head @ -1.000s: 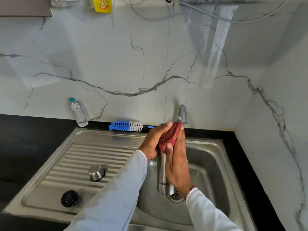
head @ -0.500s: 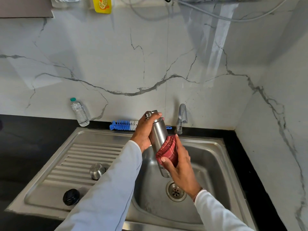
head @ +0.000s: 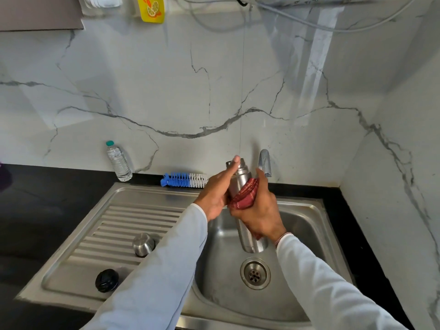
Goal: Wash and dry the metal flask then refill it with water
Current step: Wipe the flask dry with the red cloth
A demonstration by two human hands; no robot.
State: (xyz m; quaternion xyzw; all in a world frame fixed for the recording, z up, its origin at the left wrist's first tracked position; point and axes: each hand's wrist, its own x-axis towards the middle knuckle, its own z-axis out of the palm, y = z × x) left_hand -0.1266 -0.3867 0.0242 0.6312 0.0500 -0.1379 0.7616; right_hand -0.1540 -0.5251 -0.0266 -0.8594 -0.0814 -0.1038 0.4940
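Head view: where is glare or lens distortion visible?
Head view: a bright streak of light falls on the white marble wall; highlights shine on the steel flask; the wide lens bends the black counter edge.

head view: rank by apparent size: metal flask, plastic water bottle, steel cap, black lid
1. metal flask, partly covered by both hands
2. plastic water bottle
3. steel cap and black lid: look alike, no ranking; the lid sits nearer the camera.
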